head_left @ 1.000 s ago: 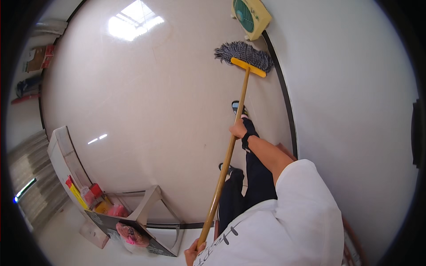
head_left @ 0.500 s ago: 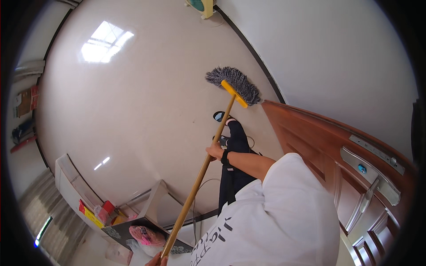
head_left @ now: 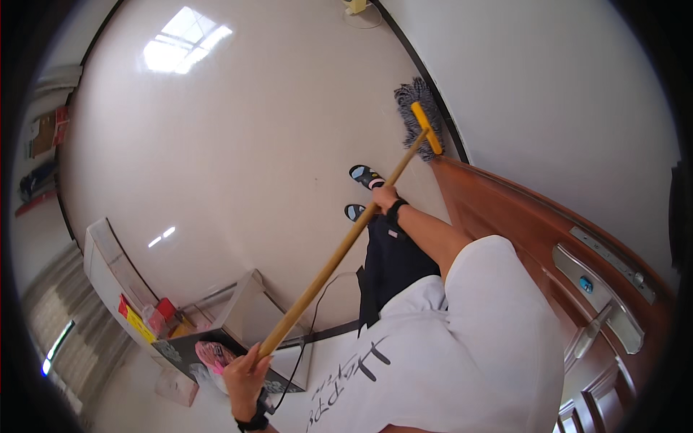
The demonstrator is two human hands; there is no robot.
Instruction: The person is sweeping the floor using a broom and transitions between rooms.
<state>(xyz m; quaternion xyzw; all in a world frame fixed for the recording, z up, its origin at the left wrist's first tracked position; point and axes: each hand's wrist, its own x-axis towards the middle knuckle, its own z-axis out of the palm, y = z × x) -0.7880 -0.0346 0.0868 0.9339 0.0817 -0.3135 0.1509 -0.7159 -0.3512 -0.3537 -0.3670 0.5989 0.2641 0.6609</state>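
A mop with a long wooden handle [head_left: 325, 278] slants from the lower left to the upper right. Its yellow clamp [head_left: 426, 128] and grey shaggy head [head_left: 413, 101] lie on the floor against the dark skirting, close to the door's edge. My right hand [head_left: 384, 196] is closed round the handle partway down, above my sandalled feet. At the top end of the handle, my left hand [head_left: 245, 374] grips it, closed. Both wrists wear black bands.
A brown wooden door [head_left: 498, 209] with a silver lock plate stands open at the right. A cabinet [head_left: 242, 310] bearing a pink bag [head_left: 214, 356] is at the lower left, with a black cable [head_left: 312, 325] beside it. Pale floor [head_left: 253, 144] stretches ahead to the walls.
The mop head has moved right, up to the skirting, and turned more lengthwise along it. My right hand has gone forward and right; my left hand has come further into view.
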